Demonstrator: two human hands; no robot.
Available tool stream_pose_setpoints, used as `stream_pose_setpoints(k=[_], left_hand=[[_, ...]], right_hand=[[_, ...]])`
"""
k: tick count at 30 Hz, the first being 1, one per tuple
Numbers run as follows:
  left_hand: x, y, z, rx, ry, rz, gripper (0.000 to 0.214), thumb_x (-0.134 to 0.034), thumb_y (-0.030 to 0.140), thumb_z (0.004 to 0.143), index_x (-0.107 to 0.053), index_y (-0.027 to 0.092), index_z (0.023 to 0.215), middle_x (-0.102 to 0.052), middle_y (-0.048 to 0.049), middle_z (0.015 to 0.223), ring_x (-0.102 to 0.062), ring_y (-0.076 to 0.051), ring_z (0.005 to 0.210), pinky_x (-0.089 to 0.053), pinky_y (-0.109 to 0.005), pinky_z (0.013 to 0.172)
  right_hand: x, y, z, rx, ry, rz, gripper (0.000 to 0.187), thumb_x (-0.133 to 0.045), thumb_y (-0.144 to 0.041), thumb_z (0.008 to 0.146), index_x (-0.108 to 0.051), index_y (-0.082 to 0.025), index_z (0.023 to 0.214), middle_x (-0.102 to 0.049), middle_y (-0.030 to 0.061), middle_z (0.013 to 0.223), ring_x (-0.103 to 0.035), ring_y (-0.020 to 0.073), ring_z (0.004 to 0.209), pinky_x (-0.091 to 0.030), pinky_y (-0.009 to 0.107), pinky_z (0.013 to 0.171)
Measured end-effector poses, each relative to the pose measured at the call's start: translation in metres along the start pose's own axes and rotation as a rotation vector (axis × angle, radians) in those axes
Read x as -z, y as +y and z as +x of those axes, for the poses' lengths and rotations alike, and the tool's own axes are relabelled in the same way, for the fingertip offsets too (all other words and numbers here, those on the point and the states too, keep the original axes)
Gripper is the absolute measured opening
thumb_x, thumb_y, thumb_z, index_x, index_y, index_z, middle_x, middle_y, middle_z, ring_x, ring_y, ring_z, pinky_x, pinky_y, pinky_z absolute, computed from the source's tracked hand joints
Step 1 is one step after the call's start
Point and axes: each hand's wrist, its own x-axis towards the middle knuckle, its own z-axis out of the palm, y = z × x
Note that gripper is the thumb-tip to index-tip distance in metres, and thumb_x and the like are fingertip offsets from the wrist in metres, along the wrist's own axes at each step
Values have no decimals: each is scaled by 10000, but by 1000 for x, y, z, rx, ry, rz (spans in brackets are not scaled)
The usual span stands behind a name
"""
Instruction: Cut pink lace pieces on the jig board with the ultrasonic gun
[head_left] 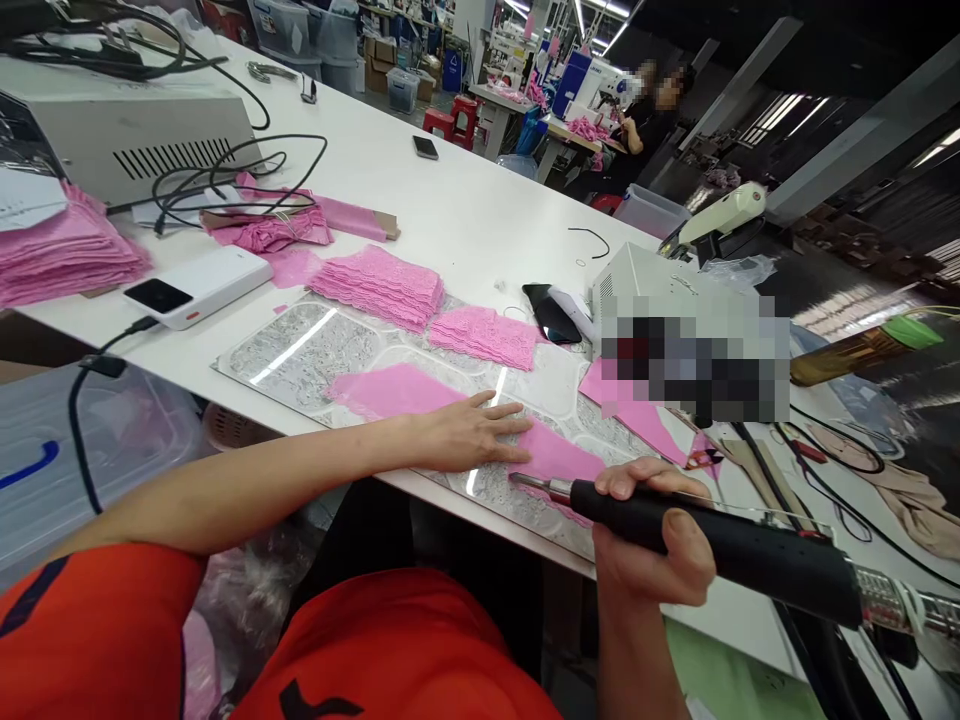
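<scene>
My left hand point(472, 432) lies flat, fingers stretched out, on a strip of pink lace fabric point(390, 390) spread over a patterned glass plate point(315, 350). My right hand point(649, 535) is wrapped round the black handle of a hot cutting tool point(712, 545). The tool's metal tip point(529, 483) rests at the edge of the pink lace piece point(559, 455) just right of my left fingers. Two stacks of cut pink lace point(379, 285) point(484, 335) sit at the far side of the plate.
A white power bank point(195, 285) with a cable lies left of the plate. A grey control box point(127, 130) with black cables stands at the back left, beside another pink stack point(64, 250). A phone point(425, 147) lies farther back. A person sits at a distant sewing station point(645, 120).
</scene>
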Motion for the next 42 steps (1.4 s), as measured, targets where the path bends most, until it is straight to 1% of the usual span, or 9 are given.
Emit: stream_pose_setpoints(k=[4,8,11,13,16,20,29,36,42], left_hand=[[14,-4,1,49,-15,-125,560,-473,28,878,-517,255,1387,-389,-101,1534,-316,-289,1442,-325,-498,1133],[27,-14,-14,64,150,-239,553,-430,-45,841,-573,157,1335,-493,-130,1457,-429,-245,1381,-380,-384,1121],[30,-21,-42,32,242,-312,424,-407,20,905,-651,129,1234,-616,-123,1327,-513,-220,1311,-399,-332,1109],[28,-24,-64,10,223,-321,380,-413,91,941,-657,158,1226,-625,-100,1321,-491,-237,1331,-364,-374,1138],[21,-25,-93,25,139,-295,358,-439,214,979,-601,203,1298,-547,-91,1414,-416,-275,1388,-276,-486,1174],[12,-23,-113,40,108,-269,411,-491,330,974,-539,214,1365,-474,-125,1470,-382,-294,1407,-201,-549,1181],[3,-25,-119,36,147,-215,427,-512,376,966,-537,227,1365,-457,-100,1487,-360,-268,1422,-161,-493,1204],[-4,-25,-122,2,224,-159,405,-499,379,975,-574,193,1327,-512,-115,1441,-430,-280,1377,-240,-489,1184],[-6,-25,-122,-1,242,-117,404,-491,391,977,-585,191,1315,-530,-120,1424,-453,-284,1360,-301,-476,1160]], right_hand=[[4,-5,3,16,52,23,238,-469,-267,644,-640,-158,767,-590,24,742,-500,109,511,-420,280,466],[1,-8,0,2,44,33,263,-469,-295,634,-642,-154,774,-573,26,744,-482,106,509,-409,279,464],[-9,-6,-7,-23,17,53,246,-489,-303,656,-640,-162,789,-570,25,766,-479,102,519,-418,282,477],[-18,-3,-12,-42,-3,76,235,-502,-307,674,-641,-167,801,-566,23,779,-484,99,526,-424,280,485],[-31,3,-18,-79,-30,101,238,-508,-311,690,-647,-173,825,-563,20,788,-494,100,537,-430,280,496],[-44,8,-25,-87,-64,103,241,-499,-305,705,-647,-183,851,-556,19,802,-494,104,551,-431,285,504],[-52,11,-36,-106,-150,44,220,-525,-310,737,-626,-207,902,-546,12,845,-504,109,592,-469,320,577],[-51,9,-34,-107,-155,32,225,-532,-316,740,-631,-203,908,-552,12,840,-504,107,591,-470,316,574],[-53,8,-35,-105,-150,30,226,-537,-325,731,-630,-197,894,-549,17,831,-495,108,583,-462,315,563]])
